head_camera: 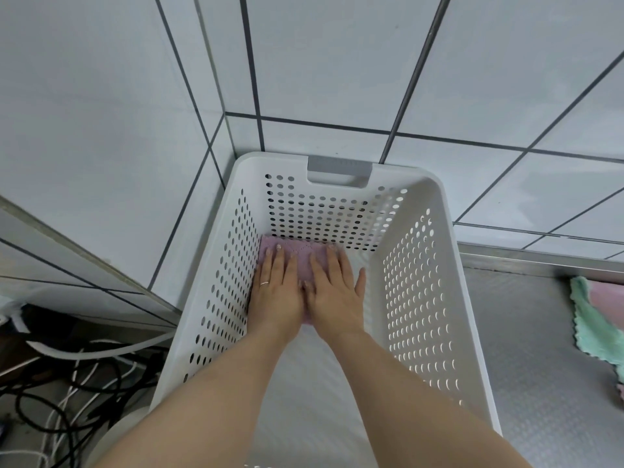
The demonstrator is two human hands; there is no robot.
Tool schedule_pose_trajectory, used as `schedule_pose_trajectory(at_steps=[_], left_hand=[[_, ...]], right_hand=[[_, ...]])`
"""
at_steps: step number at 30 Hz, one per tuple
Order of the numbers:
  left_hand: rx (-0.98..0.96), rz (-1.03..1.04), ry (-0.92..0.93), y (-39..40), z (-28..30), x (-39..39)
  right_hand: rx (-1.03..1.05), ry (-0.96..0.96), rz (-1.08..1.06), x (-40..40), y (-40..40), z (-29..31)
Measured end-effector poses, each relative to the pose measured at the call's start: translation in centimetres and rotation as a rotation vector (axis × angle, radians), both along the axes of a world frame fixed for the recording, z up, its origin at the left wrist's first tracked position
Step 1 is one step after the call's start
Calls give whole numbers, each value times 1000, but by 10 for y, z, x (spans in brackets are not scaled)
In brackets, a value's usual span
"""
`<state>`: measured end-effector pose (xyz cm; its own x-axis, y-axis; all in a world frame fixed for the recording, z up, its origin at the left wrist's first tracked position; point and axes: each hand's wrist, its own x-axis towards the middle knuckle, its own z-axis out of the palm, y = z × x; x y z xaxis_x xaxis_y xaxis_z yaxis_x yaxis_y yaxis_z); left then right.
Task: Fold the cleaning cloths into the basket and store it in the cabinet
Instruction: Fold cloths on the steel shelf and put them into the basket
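We press the folded purple cloth (297, 256) flat into the basket (449, 265) floor's ten o'clock corner, left hand (275, 292) and right hand (334, 292) both spread wide, gripping nothing. Next, we judge, comes fetching the cloths (594, 315) at three o'clock on the bench (526, 349).

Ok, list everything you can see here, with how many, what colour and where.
basket: one, white with holes and a grey handle, in the tiled corner
purple cloth: one, folded, flat at the basket's far left bottom
green cloth: one, on the metal counter at the right edge
pink cloth: one, lying on the green one
metal counter: one, grey, right of the basket
cables: several, black and white, lower left
left hand: flat, pressing the purple cloth, wearing a ring
right hand: flat, pressing the purple cloth
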<state>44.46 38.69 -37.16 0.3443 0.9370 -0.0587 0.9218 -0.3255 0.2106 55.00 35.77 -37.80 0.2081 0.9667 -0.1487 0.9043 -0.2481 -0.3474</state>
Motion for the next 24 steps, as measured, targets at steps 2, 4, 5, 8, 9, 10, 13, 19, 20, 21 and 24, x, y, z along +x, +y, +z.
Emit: schedule_pose_trajectory(at_steps=[2,4,5,8,9,10,13,19,20,21,24], left_hand=[[-5,14,-12,2,-6,0],[-10,15,-52,2,-11,-1],[-13,19,-61,2,-11,-1],[-34,25,-62,2,-7,0],[-35,32,-65,1,-6,1],[-40,42,-67,1,-6,0],[-104,78,-56,2,-2,2],[-289,191,-224,-2,40,9],[-318,215,-285,-4,51,9],[-347,233,-340,-5,61,9],[-381,271,-464,-10,91,10]], right_hand=[[-49,-27,-51,5,-2,-3],[-105,-35,-111,9,-3,-4],[-138,-27,-144,10,-3,-4],[-186,10,-228,11,-3,-2],[-193,26,-252,11,-2,-1],[-200,44,-273,11,-1,0],[-196,110,-336,8,1,7],[-24,350,-379,3,2,45],[9,402,-382,4,0,56],[43,441,-381,5,-2,66],[110,516,-387,4,-13,99]])
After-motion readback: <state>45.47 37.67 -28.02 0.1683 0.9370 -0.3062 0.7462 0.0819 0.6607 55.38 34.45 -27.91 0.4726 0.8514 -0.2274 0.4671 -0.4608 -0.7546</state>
